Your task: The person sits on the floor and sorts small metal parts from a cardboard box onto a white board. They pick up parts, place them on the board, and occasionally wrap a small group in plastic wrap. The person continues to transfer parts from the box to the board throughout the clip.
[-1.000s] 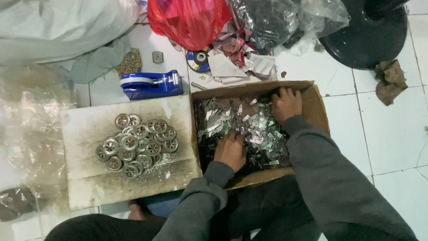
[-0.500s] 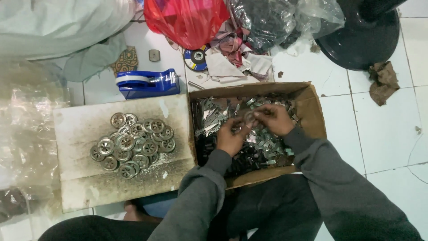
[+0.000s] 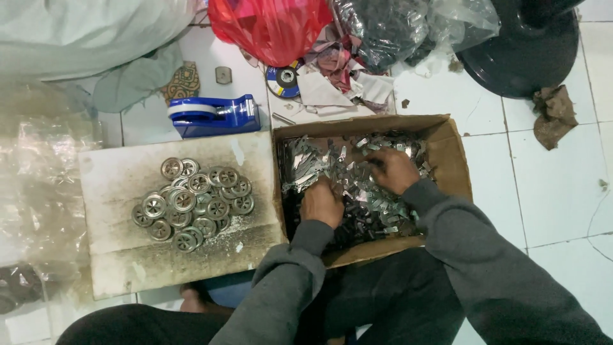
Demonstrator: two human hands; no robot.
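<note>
Small metal clips (image 3: 345,172) heaped in cardboard box (image 3: 456,160) on the floor: stiff, light, probably sharp-edged and tangling; pinch singly by flat sides. Left hand (image 3: 321,203) and right hand (image 3: 394,170) buried in heap, grip unclear. Round washers (image 3: 191,203) at 9 o'clock, tape dispenser (image 3: 214,115) at 11

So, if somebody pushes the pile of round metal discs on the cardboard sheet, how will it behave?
The round metal discs lie loosely overlapped, so they would probably slide and scatter, not move together. They look flat, so rolling seems unlikely. The cardboard sheet looks dusty, so they may slide easily.
</note>
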